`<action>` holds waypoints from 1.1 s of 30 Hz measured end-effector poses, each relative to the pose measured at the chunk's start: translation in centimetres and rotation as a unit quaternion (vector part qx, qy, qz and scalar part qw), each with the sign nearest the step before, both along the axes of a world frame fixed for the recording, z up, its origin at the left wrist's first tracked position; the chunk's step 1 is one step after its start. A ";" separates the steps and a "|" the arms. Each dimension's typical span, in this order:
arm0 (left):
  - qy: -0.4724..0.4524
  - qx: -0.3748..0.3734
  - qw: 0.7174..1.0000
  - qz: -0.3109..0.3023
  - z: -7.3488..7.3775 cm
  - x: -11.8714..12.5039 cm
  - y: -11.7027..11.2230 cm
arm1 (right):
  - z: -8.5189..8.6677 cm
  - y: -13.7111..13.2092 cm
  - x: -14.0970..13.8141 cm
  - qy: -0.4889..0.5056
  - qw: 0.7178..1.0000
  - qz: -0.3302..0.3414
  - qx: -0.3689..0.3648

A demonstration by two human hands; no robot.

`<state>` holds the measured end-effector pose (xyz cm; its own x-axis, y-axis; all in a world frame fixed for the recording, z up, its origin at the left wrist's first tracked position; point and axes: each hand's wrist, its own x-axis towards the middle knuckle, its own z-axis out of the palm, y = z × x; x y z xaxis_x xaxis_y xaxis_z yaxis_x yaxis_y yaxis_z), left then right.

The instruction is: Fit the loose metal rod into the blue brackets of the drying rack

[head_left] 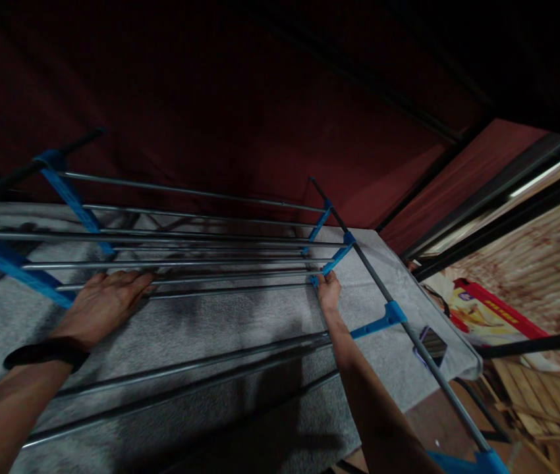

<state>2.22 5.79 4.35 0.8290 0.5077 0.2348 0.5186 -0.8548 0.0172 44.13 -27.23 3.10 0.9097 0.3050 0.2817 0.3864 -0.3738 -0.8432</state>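
Note:
A rack of grey metal tubes and blue plastic brackets lies on its side across a grey cloth-covered surface. My left hand (109, 299), with a black band on its wrist, is closed over a metal tube (230, 278) near the lower end of a left blue bracket (18, 270). Its fingertips are partly hidden behind the tube. At the other end of that tier, my right hand (329, 289) pinches the low end of a blue bracket (338, 255), where the tubes meet it. Another blue bracket (379, 324) sits nearer me on the long side pole (373, 273).
A phone (431, 345) lies on the grey cloth (369, 303) beyond the side pole. Dark red fabric (201, 99) hangs behind the rack. On the right are a dark metal frame, a red and yellow package (495, 309) and a wooden slatted piece (541, 401).

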 end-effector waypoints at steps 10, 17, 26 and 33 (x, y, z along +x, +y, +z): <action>-0.001 -0.013 1.000 -0.005 0.4 0.2 -0.1 | 0.6 0.0 -0.2 -0.021 0.999 -0.015 -0.019; -0.059 -0.022 0.998 -0.008 3.6 0.4 -4.4 | -0.2 -0.9 0.3 -0.031 0.997 -0.038 -0.067; -0.429 -0.064 0.823 0.366 0.2 -3.5 -6.7 | -0.8 -1.5 1.2 -0.034 0.995 -0.032 -0.085; -0.505 -0.226 0.772 0.313 -0.4 -2.8 -4.0 | -1.0 -1.3 1.4 -0.039 0.995 -0.041 -0.082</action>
<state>-0.57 1.83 3.91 -0.1010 0.9539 0.2826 0.3546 -0.2309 0.9061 45.49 -28.54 2.05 0.9108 0.2779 0.3055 0.4109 -0.5366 -0.7370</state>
